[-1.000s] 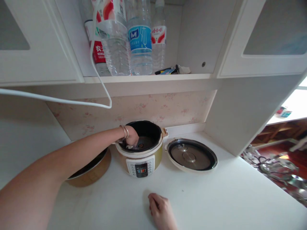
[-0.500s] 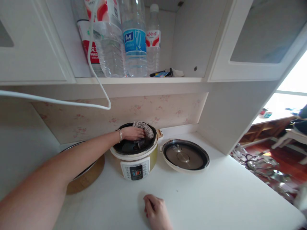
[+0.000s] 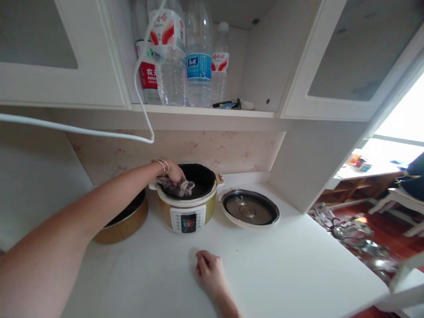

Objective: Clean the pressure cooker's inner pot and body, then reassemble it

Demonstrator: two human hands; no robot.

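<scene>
- The left hand [image 3: 175,172] has its fingers bent down around a bunched, patterned cloth [image 3: 181,188]; the fingertips are mostly hidden, so their exact grip cannot be told.
- The cloth sits at the left side of the uncovered top of the cooker [image 3: 210,213], over its dark inside; whether it presses on the inner wall is unclear.
- Thin bracelets [image 3: 163,166] circle the left wrist.
- The right hand [image 3: 208,266] rests on the white surface [image 3: 281,269] in front of the cooker, its fingers curled loosely in on themselves.
- The cooker stands upright near the back wall [image 3: 195,148], its button panel [image 3: 188,219] facing forward.
- Just right of the cooker, the round lid [image 3: 263,208] lies with its metal inner side up.
- On the left, a gold-brown pot [image 3: 130,226] with a dark inside stands near the cooker, partly covered from view by the left forearm.
- A white cord [image 3: 89,132] hangs in front, bending sharply near the wall.
- Above, plastic bottles [image 3: 171,81] stand together on a shelf [image 3: 212,111], with small items [image 3: 228,104] to their right.
- Cabinet doors [image 3: 294,95] flank the shelf.
- At far right, a shiny heap [image 3: 357,234] lies on the red-brown floor, near a white chair [image 3: 394,198].
</scene>
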